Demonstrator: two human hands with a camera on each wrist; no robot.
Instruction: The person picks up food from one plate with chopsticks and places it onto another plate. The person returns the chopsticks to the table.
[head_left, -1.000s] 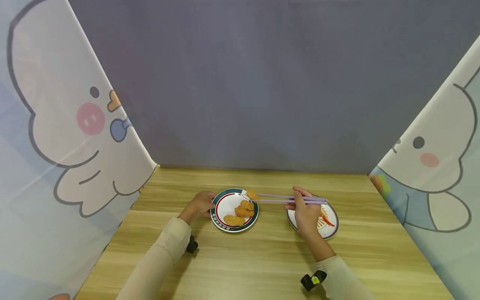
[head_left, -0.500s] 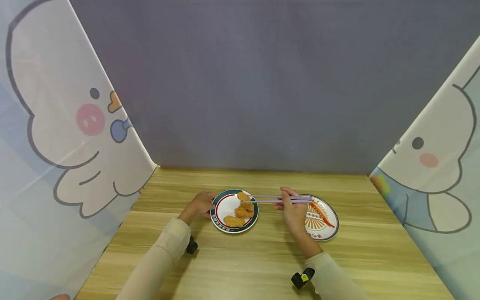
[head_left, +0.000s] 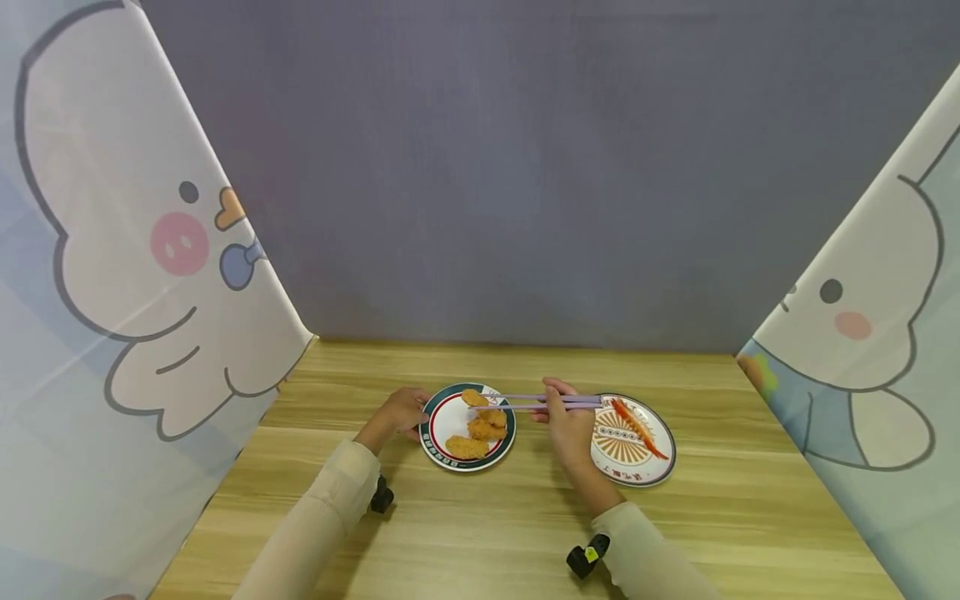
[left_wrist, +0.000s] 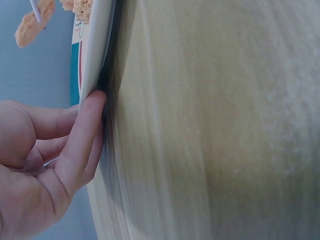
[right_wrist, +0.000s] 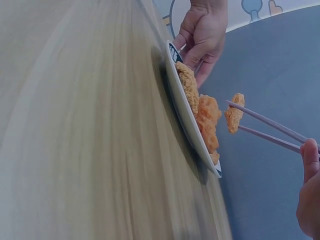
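My left hand (head_left: pixel 402 412) pinches the left rim of a round plate (head_left: pixel 448 421) with a green and red border, fingertips under its edge in the left wrist view. Several pieces of fried chicken (head_left: pixel 467 447) lie on the plate's right and near side. My right hand (head_left: pixel 567 423) holds a pair of lilac chopsticks (head_left: pixel 581 402) that point left. Between their tips is another piece of fried chicken (right_wrist: pixel 234 113), held up above the plate in the right wrist view. In the head view it overlaps the plate's far rim.
To the right stands an oval white plate (head_left: pixel 626 473) with a sunburst print, bearing a red and orange shrimp-like piece (head_left: pixel 639 427). Both plates are on a wooden table (head_left: pixel 487 533). A grey panel (head_left: pixel 480 208) closes off the back, with cartoon-printed sheets at both sides.
My right hand has moved left with the chopsticks, carrying the chicken piece from the plate's right edge over the plate and uncovering the oval plate. The left hand keeps its hold on the rim.
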